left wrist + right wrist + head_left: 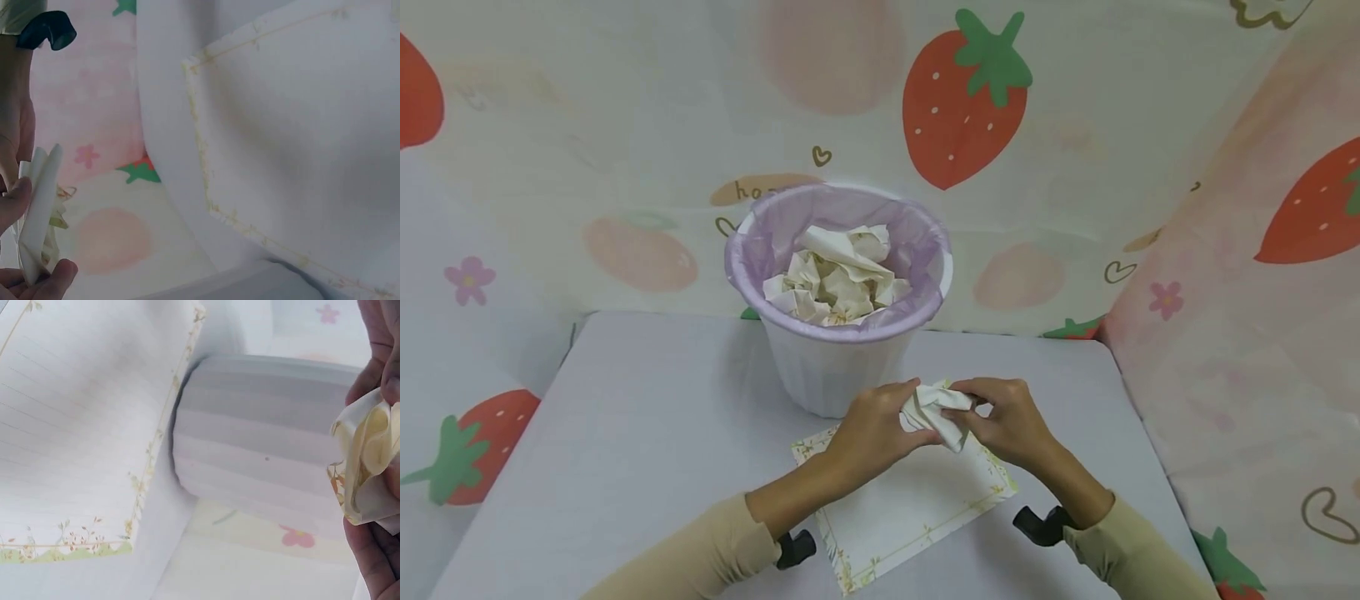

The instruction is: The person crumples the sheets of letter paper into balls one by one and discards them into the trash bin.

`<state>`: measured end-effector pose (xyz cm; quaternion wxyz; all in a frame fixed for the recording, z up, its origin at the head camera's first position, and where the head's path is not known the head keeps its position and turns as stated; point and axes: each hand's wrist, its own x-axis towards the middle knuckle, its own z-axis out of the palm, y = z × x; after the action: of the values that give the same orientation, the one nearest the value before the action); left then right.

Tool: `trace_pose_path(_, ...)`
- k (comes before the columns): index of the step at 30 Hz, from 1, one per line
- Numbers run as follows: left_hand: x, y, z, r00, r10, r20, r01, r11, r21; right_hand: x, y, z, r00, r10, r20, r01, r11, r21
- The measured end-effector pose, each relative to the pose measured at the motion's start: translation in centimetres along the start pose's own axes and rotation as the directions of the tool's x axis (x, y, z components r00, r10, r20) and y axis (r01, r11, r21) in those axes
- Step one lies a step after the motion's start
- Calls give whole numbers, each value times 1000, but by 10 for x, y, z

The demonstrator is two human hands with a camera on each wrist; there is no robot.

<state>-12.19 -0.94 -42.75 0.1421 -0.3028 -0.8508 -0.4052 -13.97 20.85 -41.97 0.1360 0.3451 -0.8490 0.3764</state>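
Both hands hold one folded, crumpled sheet of paper above the table. My left hand grips its left side between thumb and fingers. At the right side, my right hand pinches the paper with thumb and forefinger. In the right wrist view the crumpled paper shows curled layers and a patterned edge. Below the hands lies a flat sheet of lined paper with a flowered border; its lines show in the right wrist view.
Behind the hands stands a white waste bin with a purple liner over its rim. Several crumpled papers fill it. A white cloth covers the table. Strawberry-print fabric hangs behind and at the sides.
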Motion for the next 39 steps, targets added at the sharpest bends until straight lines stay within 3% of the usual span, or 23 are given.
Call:
trace_pose_path(9,-2,-5,3,990,27,-141,-34,998,-48,5,-7,7,999,21,-30,-21,1000,10)
trace_pose_path(14,1,-12,2,979,65,-192,-67,998,1,6,-10,13,996,76,-46,-72,994,80)
trace_pose_path(21,2,-20,-1,985,75,-153,-84,995,-52,6,-9,11,994,106,5,-106,980,166)
trace_pose_path(27,5,-27,-6,994,-33,-103,13,982,-188,4,-10,-4,980,58,189,-92,979,181)
trace_pose_path(29,6,-29,-7,992,-97,-76,76,968,-240,1,-11,-8,968,32,250,-79,981,179)
trace_pose_path(32,6,-31,-8,979,-202,-12,187,926,-329,-3,-12,-9,954,-24,298,-15,992,127)
trace_pose_path(36,6,-31,-9,945,-315,92,322,840,-436,-7,-10,-6,953,-136,271,148,989,-24)
trace_pose_path(39,6,-29,-10,926,-352,136,374,805,-462,-8,-8,-5,954,-200,224,226,969,-97)
